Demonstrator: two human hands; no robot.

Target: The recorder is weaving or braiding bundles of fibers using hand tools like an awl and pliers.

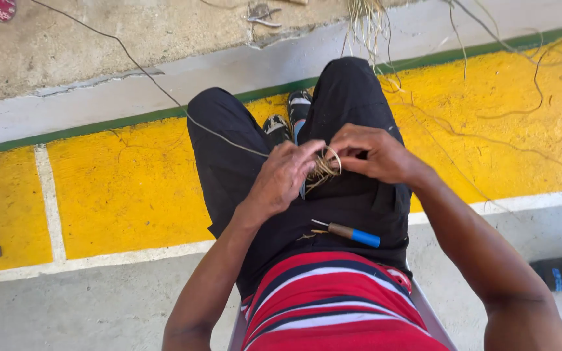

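I sit with my lap in black trousers below me. My left hand (284, 175) and my right hand (372, 153) meet over my thighs, both pinching a small bundle of dry straw-coloured fibres (325, 168). A thin strand (164, 91) runs from my left hand up and away to the far left. A small tool with a brown and blue handle (352, 233) lies loose on my lap, just below the hands.
Under my feet is a yellow painted floor strip (125, 188) with white lines and a green edge. Loose fibres (369, 23) and scissors (261, 14) lie on the concrete beyond. A dark sandal (561, 270) sits at the right.
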